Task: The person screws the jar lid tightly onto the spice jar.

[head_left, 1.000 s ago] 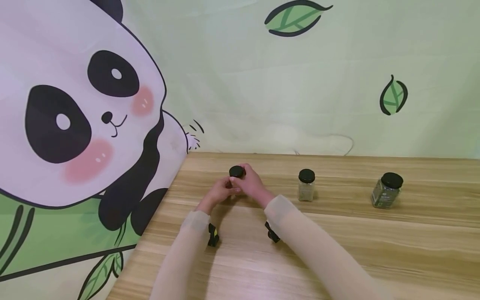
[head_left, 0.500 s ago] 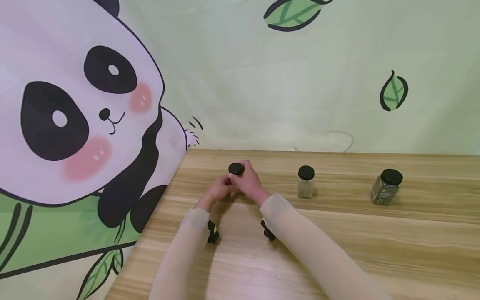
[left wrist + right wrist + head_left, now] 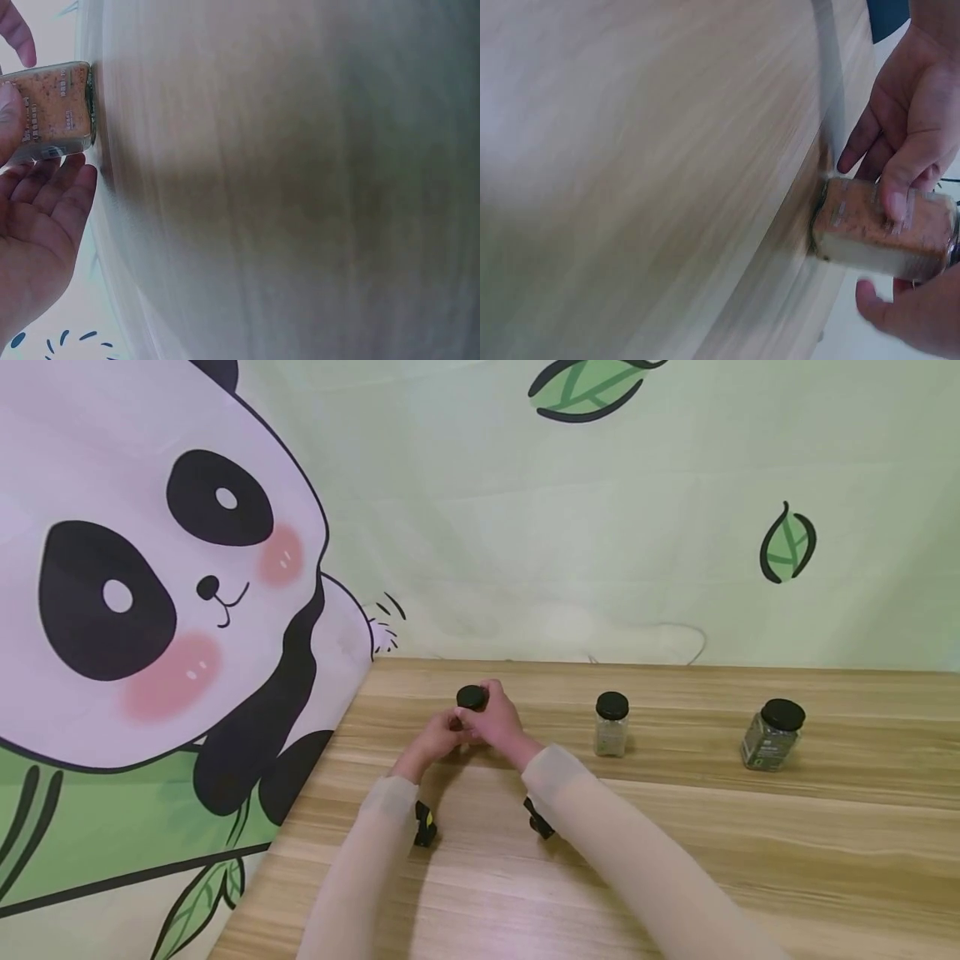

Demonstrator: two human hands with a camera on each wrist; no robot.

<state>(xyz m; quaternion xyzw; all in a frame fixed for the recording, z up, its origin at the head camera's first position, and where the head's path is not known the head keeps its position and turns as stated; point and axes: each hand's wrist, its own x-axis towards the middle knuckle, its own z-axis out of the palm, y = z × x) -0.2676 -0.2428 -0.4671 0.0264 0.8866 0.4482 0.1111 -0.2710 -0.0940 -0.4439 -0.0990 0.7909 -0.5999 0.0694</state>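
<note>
A square, clear spice jar (image 3: pixel 56 105) filled with orange-brown seasoning stands upright at the far left of the table, its base right at the tabletop. My left hand (image 3: pixel 435 739) grips the jar's body, the thumb across its printed front and the other fingers at its side and back. Up at the black lid (image 3: pixel 471 697), my right hand (image 3: pixel 495 718) has its thumb in front and fingers behind, holding the lid's right side. In the right wrist view the seasoning jar (image 3: pixel 881 221) shows between both hands. The hands cover most of the jar in the head view.
To the right stand a slim black-lidded jar (image 3: pixel 611 727) with pale contents and a wider black-lidded jar (image 3: pixel 772 737) with dark contents. A pale green cloth (image 3: pixel 487 527) with a panda print hangs behind and left of the wooden table (image 3: pixel 675 877).
Both hands stay on the jar. The right wrist has shifted slightly left, and the head view has tipped down a little. The other two jars have not moved.
</note>
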